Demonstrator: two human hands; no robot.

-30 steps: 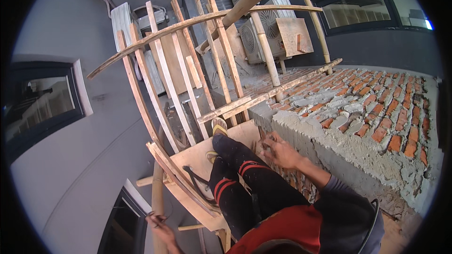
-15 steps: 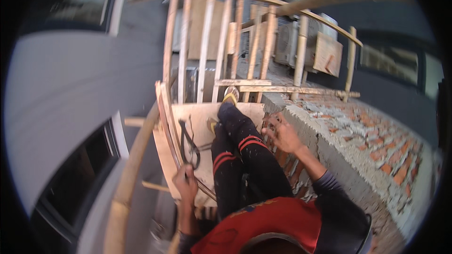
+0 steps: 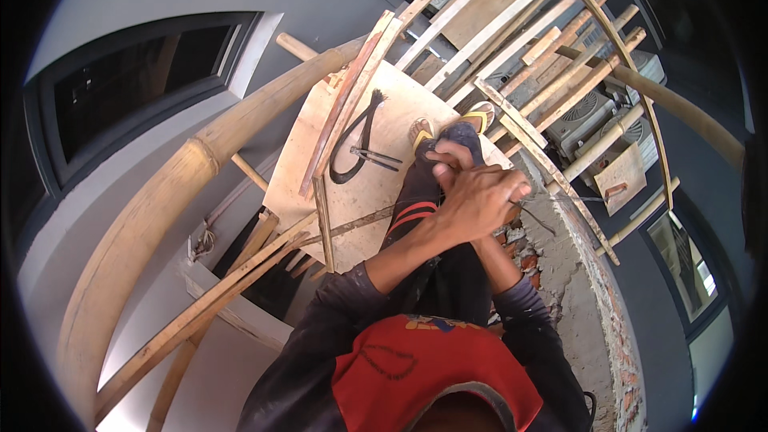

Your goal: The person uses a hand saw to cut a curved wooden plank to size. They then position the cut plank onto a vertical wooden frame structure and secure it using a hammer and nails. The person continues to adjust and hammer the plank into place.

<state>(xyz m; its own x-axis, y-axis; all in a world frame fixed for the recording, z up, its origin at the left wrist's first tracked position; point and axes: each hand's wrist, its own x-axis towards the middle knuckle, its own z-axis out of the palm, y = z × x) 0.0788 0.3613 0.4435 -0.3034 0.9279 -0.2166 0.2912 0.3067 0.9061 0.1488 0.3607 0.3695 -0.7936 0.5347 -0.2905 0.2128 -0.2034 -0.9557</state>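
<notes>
My left hand [image 3: 484, 198] is closed, its forearm crossing in front of my body over my right wrist. A thin dark wire [image 3: 534, 219] sticks out on the right side of this hand. Partly hidden behind it, my right hand [image 3: 453, 157] has curled fingers; what they hold, if anything, cannot be made out. Below the hands, a plywood sheet [image 3: 308, 140] bears a bent bundle of thin black wires [image 3: 342, 170] and a pair of pincers [image 3: 376, 157]. My feet, in sandals with yellow straps [image 3: 422, 138], stand at the sheet's far edge.
A thick bamboo pole [image 3: 152, 216] runs along the left. Wooden battens [image 3: 512, 20] form a slatted barrier ahead, with air-conditioner units [image 3: 584, 116] beyond. A rough brick and mortar wall [image 3: 580, 296] borders my right. Dark-framed windows [image 3: 136, 80] sit in the grey walls.
My view has turned, so the scene appears rotated clockwise. My left hand has left the upright batten on the left and crossed over to my right hand, which has left the wall's edge.
</notes>
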